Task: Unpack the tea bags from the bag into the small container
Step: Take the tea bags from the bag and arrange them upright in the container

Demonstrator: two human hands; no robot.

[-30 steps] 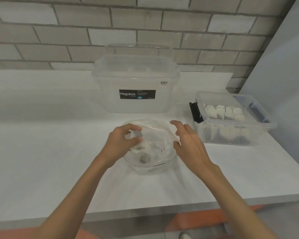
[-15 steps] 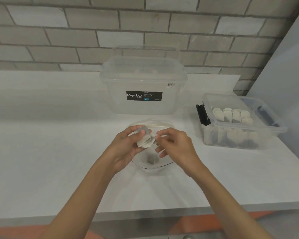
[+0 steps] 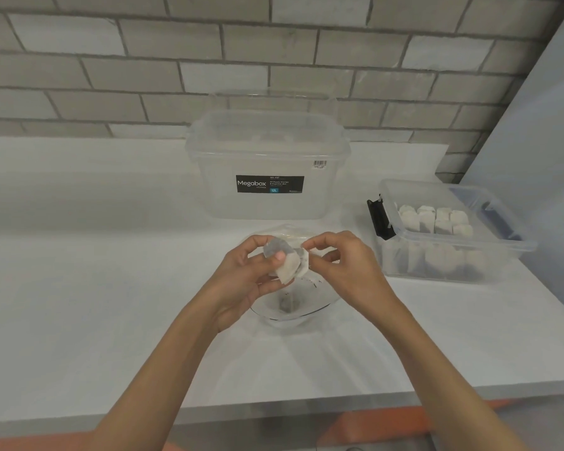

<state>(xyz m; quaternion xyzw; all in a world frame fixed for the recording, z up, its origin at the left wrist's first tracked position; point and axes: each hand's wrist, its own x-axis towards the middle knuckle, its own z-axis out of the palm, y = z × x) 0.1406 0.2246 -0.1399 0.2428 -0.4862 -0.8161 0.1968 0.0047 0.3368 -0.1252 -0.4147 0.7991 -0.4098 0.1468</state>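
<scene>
A clear plastic bag (image 3: 310,304) lies open on the white counter just in front of me, with one dark tea bag (image 3: 287,304) left at its bottom. Above it my left hand (image 3: 248,278) grips a small bunch of white tea bags (image 3: 288,266) between thumb and fingers. My right hand (image 3: 342,268) pinches the right edge of the same bunch with thumb and forefinger. The small clear container (image 3: 463,255) with black latches stands to the right, with several rows of white tea bags (image 3: 437,219) standing in it.
A large clear lidded box (image 3: 267,203) labelled Megabox stands behind the bag against the brick wall. A grey-blue panel (image 3: 541,131) rises at the right. The counter's front edge (image 3: 274,408) runs across below my forearms.
My left hand has lifted tea bags out of the bag. My right hand has come in from the bag's right rim and now pinches the bunch.
</scene>
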